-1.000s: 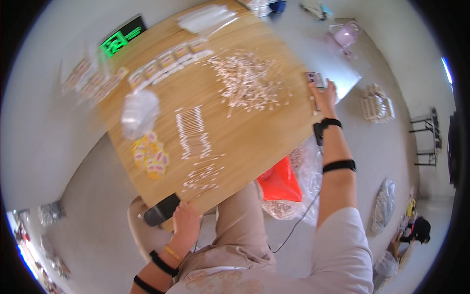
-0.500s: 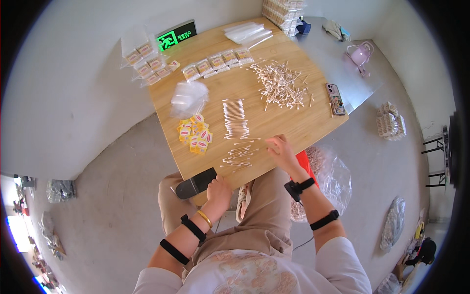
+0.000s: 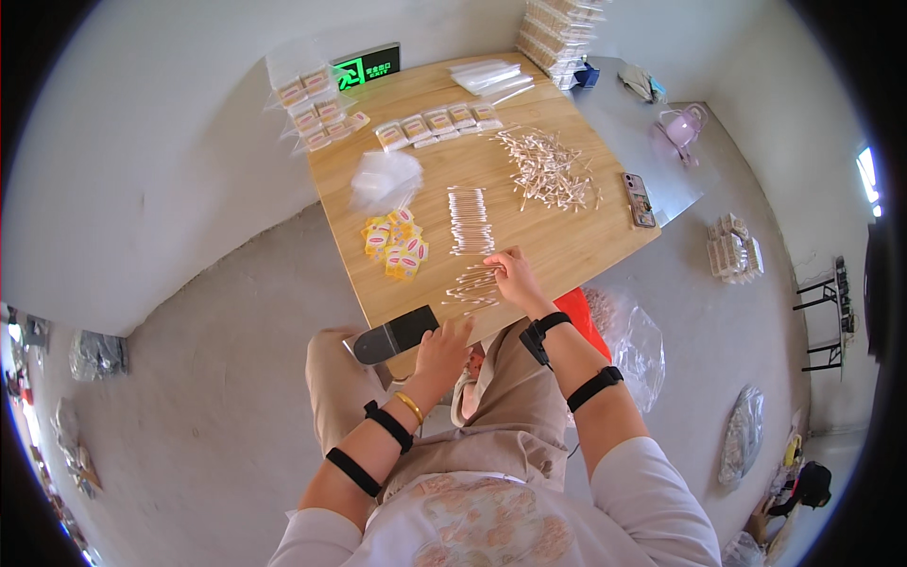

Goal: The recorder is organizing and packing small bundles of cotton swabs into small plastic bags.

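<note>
At the near part of the wooden table (image 3: 567,260), my right hand (image 3: 515,276) has its thumb and fingers pinched at the end of a cotton swab, beside a loose scatter of swabs (image 3: 468,291). Just beyond lies a neat ladder-like row of cotton swabs (image 3: 470,222), side by side. My left hand (image 3: 444,350) is at the table's near edge, fingers partly stretched out with nothing visible in them. It is next to a dark flat paddle-shaped object (image 3: 397,335). A large heap of swabs (image 3: 553,170) spreads over the right part of the table.
Yellow-and-white cards (image 3: 395,244) and clear bags (image 3: 387,180) lie at left. Behind them stand packed swab boxes (image 3: 439,123), with plastic sleeves (image 3: 491,77) farther back. A phone (image 3: 639,200) lies by the right edge. Stacked packs (image 3: 557,42) rise behind; a clear bag (image 3: 638,350) sits below the table.
My right hand has moved left onto the loose swabs and pinched one. My left hand has shifted right along the table edge, its fingers less curled. The whole view has turned slightly.
</note>
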Tool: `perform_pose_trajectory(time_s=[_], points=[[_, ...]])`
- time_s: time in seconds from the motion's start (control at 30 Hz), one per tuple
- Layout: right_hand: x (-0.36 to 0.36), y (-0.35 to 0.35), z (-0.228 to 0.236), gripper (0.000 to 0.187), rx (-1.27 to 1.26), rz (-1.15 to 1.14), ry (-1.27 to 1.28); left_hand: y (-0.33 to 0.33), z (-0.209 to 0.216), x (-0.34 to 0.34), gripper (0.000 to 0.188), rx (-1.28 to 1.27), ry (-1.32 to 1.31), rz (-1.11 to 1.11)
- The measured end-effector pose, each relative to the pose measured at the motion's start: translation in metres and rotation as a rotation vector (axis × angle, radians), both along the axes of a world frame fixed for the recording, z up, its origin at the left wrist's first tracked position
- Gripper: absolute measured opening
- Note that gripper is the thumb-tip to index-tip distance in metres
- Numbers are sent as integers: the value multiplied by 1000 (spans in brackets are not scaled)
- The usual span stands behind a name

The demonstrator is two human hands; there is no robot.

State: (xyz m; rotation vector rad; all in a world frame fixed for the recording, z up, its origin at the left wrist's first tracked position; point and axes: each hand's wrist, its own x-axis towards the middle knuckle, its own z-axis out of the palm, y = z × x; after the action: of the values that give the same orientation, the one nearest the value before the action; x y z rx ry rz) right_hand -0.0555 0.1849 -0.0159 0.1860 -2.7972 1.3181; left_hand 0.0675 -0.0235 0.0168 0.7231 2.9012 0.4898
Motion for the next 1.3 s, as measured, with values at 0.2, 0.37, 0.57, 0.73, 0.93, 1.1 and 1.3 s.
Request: perform_pose_trajectory(time_s=[0.2,0.37,0.57,0.73,0.93,1.1,1.3], points=[[9,8,13,28,93,-1,93,6,-3,-11,65,-25,-64,19],[29,28,28,25,98,-75,-1,0,2,-20,58,11,-72,34],[53,27,24,22,63,-7,7,-9,7,-29,60,-15,56,154],[62,6,24,25,133,34,14,-13,0,-29,68,64,112,204],[63,0,19,25,152,0,23,-12,-6,-18,69,49,57,173],[55,3,18,22,109,12,29,-11,-4,-11,68,128,94,145],[43,-9,26,19,166,86,112,-7,0,-2,68,206,73,112]])
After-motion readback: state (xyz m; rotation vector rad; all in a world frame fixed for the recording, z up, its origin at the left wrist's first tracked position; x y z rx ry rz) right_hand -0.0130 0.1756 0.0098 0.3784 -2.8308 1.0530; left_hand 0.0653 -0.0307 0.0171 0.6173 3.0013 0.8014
